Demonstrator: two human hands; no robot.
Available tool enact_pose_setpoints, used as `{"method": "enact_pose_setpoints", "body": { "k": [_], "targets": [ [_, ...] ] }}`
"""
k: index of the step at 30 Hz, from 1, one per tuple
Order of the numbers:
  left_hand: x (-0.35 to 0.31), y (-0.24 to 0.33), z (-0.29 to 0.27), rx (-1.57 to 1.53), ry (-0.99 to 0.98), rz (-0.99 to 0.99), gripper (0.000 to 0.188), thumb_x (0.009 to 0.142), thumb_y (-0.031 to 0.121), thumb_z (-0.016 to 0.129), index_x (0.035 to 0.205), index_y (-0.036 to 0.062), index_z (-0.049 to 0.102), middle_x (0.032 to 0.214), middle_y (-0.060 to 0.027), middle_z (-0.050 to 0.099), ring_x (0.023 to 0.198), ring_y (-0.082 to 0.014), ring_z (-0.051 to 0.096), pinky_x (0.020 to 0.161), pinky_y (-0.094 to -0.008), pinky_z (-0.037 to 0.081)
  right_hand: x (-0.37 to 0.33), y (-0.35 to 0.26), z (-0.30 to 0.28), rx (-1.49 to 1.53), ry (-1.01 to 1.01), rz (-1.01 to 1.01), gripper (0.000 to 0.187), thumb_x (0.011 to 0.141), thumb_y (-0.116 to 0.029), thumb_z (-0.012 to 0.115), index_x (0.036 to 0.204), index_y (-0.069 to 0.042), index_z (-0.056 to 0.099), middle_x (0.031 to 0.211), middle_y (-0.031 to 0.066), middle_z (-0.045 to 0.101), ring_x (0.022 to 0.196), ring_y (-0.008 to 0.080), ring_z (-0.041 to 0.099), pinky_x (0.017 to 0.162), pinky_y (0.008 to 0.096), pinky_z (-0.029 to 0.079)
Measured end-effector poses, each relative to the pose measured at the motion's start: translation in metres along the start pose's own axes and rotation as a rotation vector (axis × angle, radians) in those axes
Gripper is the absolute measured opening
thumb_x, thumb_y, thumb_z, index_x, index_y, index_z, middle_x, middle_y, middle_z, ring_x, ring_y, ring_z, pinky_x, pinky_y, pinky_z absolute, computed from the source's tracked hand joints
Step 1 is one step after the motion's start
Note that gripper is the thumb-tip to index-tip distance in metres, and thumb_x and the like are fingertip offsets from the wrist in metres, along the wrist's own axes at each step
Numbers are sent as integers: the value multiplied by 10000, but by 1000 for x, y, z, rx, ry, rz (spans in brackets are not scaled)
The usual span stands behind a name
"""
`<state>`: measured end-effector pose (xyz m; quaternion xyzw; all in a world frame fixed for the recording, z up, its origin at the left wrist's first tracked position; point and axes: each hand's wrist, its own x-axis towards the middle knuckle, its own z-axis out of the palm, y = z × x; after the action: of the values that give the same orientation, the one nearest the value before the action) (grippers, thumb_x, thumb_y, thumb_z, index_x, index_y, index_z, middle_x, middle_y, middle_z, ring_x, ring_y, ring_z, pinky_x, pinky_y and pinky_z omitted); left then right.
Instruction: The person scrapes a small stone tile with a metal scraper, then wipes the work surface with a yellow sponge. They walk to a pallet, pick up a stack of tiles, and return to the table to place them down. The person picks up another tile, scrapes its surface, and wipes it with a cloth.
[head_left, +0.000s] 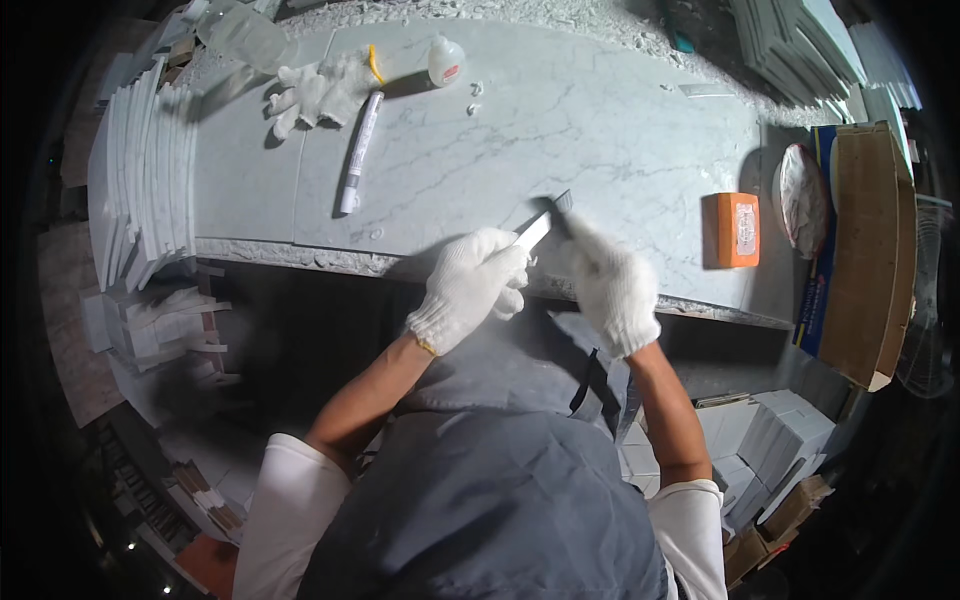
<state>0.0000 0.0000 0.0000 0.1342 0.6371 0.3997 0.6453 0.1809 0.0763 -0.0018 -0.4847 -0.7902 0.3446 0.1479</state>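
My left hand [468,278], in a white knit glove, is closed around a narrow white strip [535,232] that points up and to the right. Also gloved, my right hand [618,292] grips a dark, flat-bladed tool [557,207], which meets the strip's far end. Motion blurs this tool and the right fingers, so its exact kind is unclear. Both hands are over the front edge of a grey-veined marble slab tabletop [600,130].
On the slab are a white marker [361,153], a pair of white gloves [320,95], a small translucent bottle [445,62] and an orange block [738,230]. Stacked white slabs [140,170] stand left, a cardboard box [865,255] right. White debris [560,22] lines the back.
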Motion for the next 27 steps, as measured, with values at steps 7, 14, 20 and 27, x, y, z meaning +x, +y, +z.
{"method": "enact_pose_setpoints", "body": {
  "k": [7,14,20,27],
  "targets": [
    [-2,2,5,15,6,38,263,996,152,646,1146,-63,625,815,-87,651,543,-111,599,463,-251,478,-9,-17,-4,-16,-38,9,314,964,-191,667,1253,-79,715,1033,210,737,921,360,733,790,389,578],
    [-1,2,3,84,9,77,264,987,137,642,1150,-70,624,829,-89,656,545,-112,604,465,-253,484,-8,-18,-8,-80,-110,-58,338,965,-177,646,1283,-78,702,1024,210,740,862,296,756,757,361,578],
    [-2,0,2,34,12,52,270,980,122,643,1167,-71,624,843,-89,659,559,-109,613,477,-254,502,8,-15,-22,-56,-171,-45,328,960,-191,656,1263,-79,714,1044,211,738,908,321,746,779,368,577],
    [-5,0,5,-3,20,69,328,975,116,648,1223,-92,592,866,-103,656,573,-120,617,482,-261,501,9,-15,-29,77,-126,31,327,952,-128,653,1269,-78,712,1061,175,756,940,284,746,824,374,584]
  ]
}}
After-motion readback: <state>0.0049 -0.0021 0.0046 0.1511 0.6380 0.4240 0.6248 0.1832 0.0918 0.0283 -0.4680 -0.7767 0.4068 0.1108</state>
